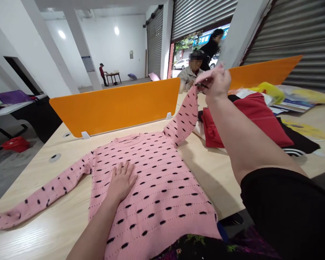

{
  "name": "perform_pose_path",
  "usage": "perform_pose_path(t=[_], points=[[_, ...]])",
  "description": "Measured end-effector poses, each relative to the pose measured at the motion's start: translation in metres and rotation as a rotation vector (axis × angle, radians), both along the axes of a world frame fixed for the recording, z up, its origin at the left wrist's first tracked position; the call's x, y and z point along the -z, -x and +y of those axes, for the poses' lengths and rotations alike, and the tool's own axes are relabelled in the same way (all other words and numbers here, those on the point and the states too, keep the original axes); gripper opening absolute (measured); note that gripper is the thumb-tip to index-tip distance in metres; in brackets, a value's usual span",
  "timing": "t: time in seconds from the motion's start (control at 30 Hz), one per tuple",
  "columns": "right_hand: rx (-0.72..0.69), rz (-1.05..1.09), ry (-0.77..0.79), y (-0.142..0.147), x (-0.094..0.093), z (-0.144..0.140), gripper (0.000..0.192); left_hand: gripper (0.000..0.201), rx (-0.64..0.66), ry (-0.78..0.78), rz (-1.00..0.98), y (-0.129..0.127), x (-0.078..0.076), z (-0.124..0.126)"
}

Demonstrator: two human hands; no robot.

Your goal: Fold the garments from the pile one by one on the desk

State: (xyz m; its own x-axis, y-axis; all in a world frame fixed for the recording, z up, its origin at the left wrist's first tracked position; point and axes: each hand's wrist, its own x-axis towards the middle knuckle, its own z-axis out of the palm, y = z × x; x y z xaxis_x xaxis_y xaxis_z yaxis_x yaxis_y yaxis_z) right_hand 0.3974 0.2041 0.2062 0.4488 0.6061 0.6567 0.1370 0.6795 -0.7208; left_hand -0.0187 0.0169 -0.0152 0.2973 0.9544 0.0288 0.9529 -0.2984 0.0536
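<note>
A pink sweater (pixel 154 180) with black dashes is spread on the light wooden table (pixel 206 177), its neckline pointing away from me and its hem toward my body. My left hand (pixel 122 180) rests flat on the chest, fingers stretched out. Up at the right, my right hand (pixel 219 83) is closed on the cuff end of one sleeve and holds it raised above the tabletop, so that sleeve stretches upward from the shoulder. The other sleeve (pixel 48 191) lies extended to the left along the table.
An orange divider (pixel 119 104) stands across the table's far side. Folded red clothing (pixel 262 119) lies at the right, with yellow plastic packaging (pixel 271 92) behind it. Beyond the divider are a seated person (pixel 188 74) and another person in black (pixel 209 48). A red bin (pixel 16 143) sits on the floor at left.
</note>
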Motion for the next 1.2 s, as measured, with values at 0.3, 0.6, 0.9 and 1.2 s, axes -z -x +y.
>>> perform_pose_path(t=[0.3,0.6,0.9,1.2], points=[[-0.655,-0.062,0.194,0.187,0.031,-0.046,0.020,0.066,-0.002,-0.022,-0.009,0.001,0.003,0.002],[0.016,-0.917,0.529,0.185,0.138,-0.048,0.029,0.068,0.003,0.021,-0.028,-0.002,-0.004,-0.001],[0.037,-1.378,0.897,0.109,0.219,-0.048,0.056,0.065,0.022,-0.035,-0.039,0.000,0.003,-0.001],[-0.095,-1.434,0.607,0.088,0.213,-0.061,0.056,0.066,-0.249,-0.353,-0.068,0.005,-0.002,0.003]])
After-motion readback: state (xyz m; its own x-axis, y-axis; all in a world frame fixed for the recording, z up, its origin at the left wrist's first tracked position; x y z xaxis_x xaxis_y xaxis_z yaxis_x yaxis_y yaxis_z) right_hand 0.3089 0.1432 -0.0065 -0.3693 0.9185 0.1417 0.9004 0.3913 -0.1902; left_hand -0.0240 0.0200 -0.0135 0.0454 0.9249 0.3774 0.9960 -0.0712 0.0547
